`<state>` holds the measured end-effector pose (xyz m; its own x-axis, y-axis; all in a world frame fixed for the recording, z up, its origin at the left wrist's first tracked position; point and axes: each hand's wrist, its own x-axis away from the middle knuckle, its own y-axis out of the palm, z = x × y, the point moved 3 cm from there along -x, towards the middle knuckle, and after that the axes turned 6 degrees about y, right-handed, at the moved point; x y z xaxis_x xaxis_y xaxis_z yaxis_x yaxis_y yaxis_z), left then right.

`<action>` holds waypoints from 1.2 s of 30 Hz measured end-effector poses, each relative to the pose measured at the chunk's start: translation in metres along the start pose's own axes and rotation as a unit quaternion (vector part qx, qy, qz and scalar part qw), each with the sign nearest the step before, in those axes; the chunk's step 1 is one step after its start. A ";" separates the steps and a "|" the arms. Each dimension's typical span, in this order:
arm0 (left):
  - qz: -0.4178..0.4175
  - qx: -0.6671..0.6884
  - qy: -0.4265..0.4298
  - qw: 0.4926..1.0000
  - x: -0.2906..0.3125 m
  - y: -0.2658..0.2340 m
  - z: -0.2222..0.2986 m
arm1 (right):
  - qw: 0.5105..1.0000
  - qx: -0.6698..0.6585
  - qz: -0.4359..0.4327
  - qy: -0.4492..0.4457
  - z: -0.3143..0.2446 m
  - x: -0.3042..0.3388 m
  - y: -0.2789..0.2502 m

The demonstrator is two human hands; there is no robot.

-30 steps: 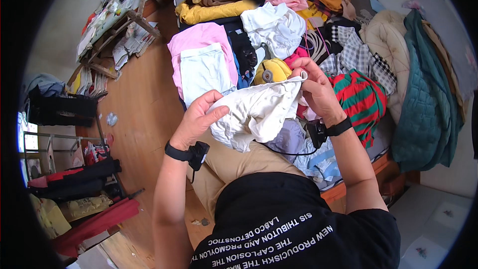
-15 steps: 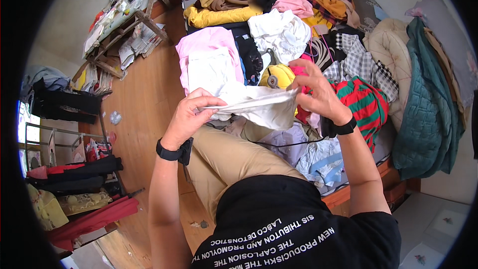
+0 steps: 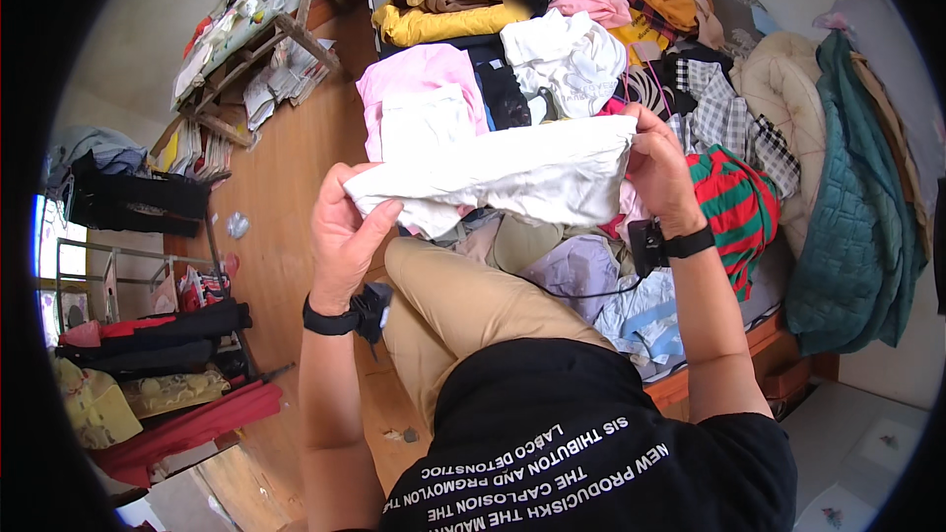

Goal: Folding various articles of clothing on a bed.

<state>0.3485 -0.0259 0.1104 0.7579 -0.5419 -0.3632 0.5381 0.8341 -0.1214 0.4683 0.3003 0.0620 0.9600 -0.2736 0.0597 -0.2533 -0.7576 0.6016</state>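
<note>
A folded white garment (image 3: 503, 169) is stretched lengthwise between my two hands, above my lap; its exact kind does not show. My left hand (image 3: 345, 229) pinches its left end between thumb and fingers. At the opposite end, my right hand (image 3: 664, 172) grips the upper corner. Behind the garment lies a pink and white folded stack (image 3: 419, 103), partly covered by it. A crumpled white shirt (image 3: 564, 61) rests beyond, to the right of that stack. Red and green striped cloth (image 3: 731, 222) lies just right of my right hand.
The bed is heaped with clothes: a yellow folded garment (image 3: 448, 26), black-and-white checked cloth (image 3: 714, 103) and pale lavender cloth (image 3: 576, 271). A green quilt (image 3: 843, 207) hangs at the right edge. Clothes hang on a rack (image 3: 128, 276) at left; a cluttered wooden table (image 3: 241, 59) stands far left.
My hands have moved apart, spreading the white garment wider and flatter. The left hand shifted left, the right hand slightly right and closed on the corner. The yellow toy-like item is now covered.
</note>
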 end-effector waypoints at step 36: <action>0.023 0.170 -0.172 0.970 0.011 0.047 -0.038 | 0.969 0.087 -0.204 0.107 0.057 0.011 0.106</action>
<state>0.3678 0.0111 0.0652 0.8303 -0.5568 -0.0235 0.5474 0.8071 0.2213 0.4450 0.1830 0.0809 0.9825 0.1850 0.0204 0.1541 -0.8700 0.4683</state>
